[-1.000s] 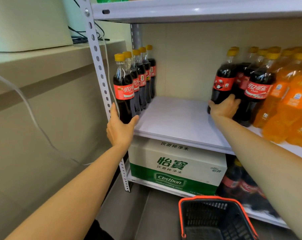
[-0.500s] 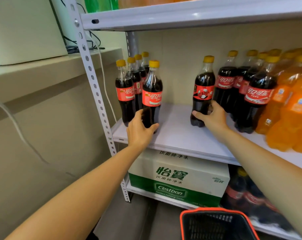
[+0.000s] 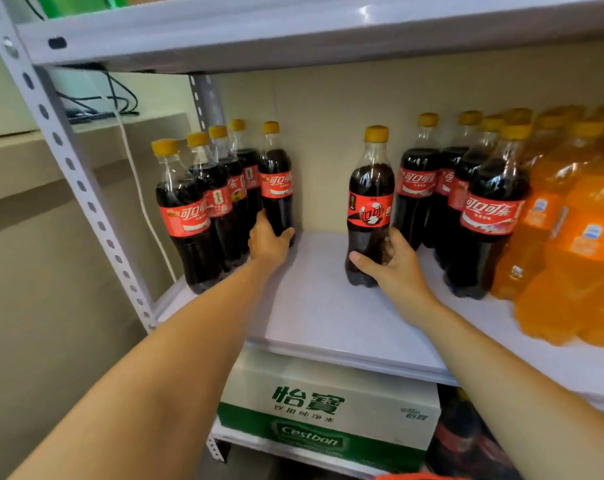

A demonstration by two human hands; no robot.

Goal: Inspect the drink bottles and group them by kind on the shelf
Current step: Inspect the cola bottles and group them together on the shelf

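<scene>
White metal shelf board (image 3: 321, 317), beige wall behind, and the sorting looks well under way. A left row of dark cola bottles (image 3: 189, 216) with yellow caps and red labels stands at the shelf's left end. A right cluster of cola bottles (image 3: 490, 216) stands just beside the orange soda bottles (image 3: 577, 244) at the far right.

Bare board lies between the two cola groups, so by my reading the colas are split and joining them is what's left.

Now the grips. The left hand (image 3: 267, 242) wraps the lower body of a red-label cola bottle (image 3: 276, 188) just beside the back of the left row, grip closed round it. The right hand (image 3: 390, 261) clasps the lower body of a cola bottle with a black-and-red label (image 3: 369, 209). Thumb in front, fingers behind, it stands upright in the gap, near the right cluster. Whether either base rests on the board, I can't tell.
</scene>
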